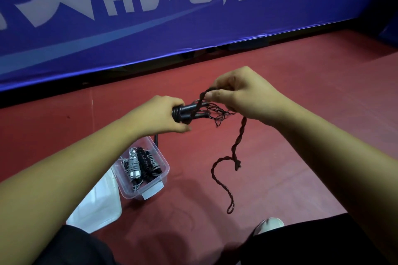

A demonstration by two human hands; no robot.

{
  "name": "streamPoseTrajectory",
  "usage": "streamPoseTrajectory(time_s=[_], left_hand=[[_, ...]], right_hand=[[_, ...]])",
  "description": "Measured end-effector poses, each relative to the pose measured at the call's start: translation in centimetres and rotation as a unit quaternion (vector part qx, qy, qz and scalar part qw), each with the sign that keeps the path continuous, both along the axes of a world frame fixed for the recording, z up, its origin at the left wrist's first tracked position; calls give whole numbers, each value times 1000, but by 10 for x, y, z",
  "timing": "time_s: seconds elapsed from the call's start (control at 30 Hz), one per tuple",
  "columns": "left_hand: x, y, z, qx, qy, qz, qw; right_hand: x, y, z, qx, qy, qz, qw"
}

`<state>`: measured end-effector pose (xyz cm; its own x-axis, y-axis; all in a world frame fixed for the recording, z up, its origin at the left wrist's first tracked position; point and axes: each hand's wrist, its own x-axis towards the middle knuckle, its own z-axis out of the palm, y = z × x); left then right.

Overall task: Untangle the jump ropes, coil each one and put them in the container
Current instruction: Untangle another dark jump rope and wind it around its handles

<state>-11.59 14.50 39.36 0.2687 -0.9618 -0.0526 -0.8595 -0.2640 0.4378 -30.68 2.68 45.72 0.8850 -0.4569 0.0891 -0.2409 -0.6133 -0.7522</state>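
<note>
Black jump rope (242, 129), mid-air right of the floor container (160, 178): left hand (163, 114) grips both handles (189, 112), right hand (241, 97) pinches its twisted length; judged best wound in snug, even turns.

L hand (160, 114) grips handles (189, 112), R hand (239, 94) pinches rope (239, 135)

Blue banner (150, 34) with big white lettering stretches right across the back | red floor (301, 114) spreads out below it | translucent lid (98, 206) lying flat, lower left | pale shoe tip (269, 224) pokes in at bottom
</note>
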Motion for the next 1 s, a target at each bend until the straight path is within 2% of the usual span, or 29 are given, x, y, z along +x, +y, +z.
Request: streamPoseTrajectory(time_s=[0.13, 0.23, 0.3, 0.37, 0.43, 0.53, 0.67, 0.8, 0.83, 1.0], left_hand=[[-12, 0, 5, -3, 1, -17, 1000], [-13, 2, 5, 5, -106, -97, 990], [-14, 1, 0, -5, -197, -153, 968], [-19, 1, -4, -57, -218, -201, 953], [-25, 3, -1, -86, -182, -228, 953], [-30, 6, 8, -104, -81, -218, 967], [-35, 9, 12, -169, 14, -179, 969], [-37, 11, 13, -196, 216, -91, 952], [-35, 10, 14, -200, 242, -84, 946], [-15, 5, 14, -233, 200, -15, 951]], right_hand=[[1, -10, -1, -67, -17, -3, 998], [3, -16, -7, -158, -3, 17, 987], [4, -21, -13, -175, -7, 15, 984], [5, -27, -18, -170, -13, 3, 985], [4, -34, -22, -147, -16, -9, 989], [2, -42, -26, -95, -31, -18, 995], [0, -49, -34, 59, 7, 18, 998], [-3, -45, -51, 167, 53, 28, 984], [-3, -42, -53, 196, 53, 31, 979], [-1, -33, -46, 250, 52, 59, 965]])
